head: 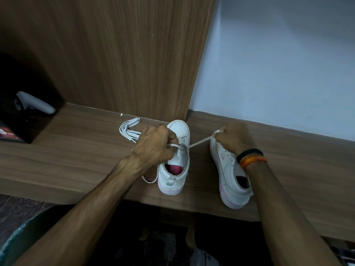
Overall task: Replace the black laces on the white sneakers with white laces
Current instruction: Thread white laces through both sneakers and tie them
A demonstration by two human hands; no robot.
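Note:
Two white sneakers stand on a wooden shelf, toes pointing away from me. The left sneaker [176, 169] has a white lace [199, 142] running through its eyelets. My left hand [155, 146] lies over the shoe's lacing area and pinches one end of that lace. My right hand [233, 139] pinches the other end and holds it stretched taut to the right, above the toe of the right sneaker [230, 175]. A loose loop of the lace [148, 180] hangs beside the left shoe's heel. A folded bundle of spare white lace [129, 129] lies behind my left hand.
The wooden shelf [76, 160] runs across the view, with an upright wood panel [134, 64] and a pale wall [278, 73] behind. A black box [25, 104] with a grey handle-shaped device [36, 104] stands at the far left. A tiny white scrap [121, 114] lies near the panel.

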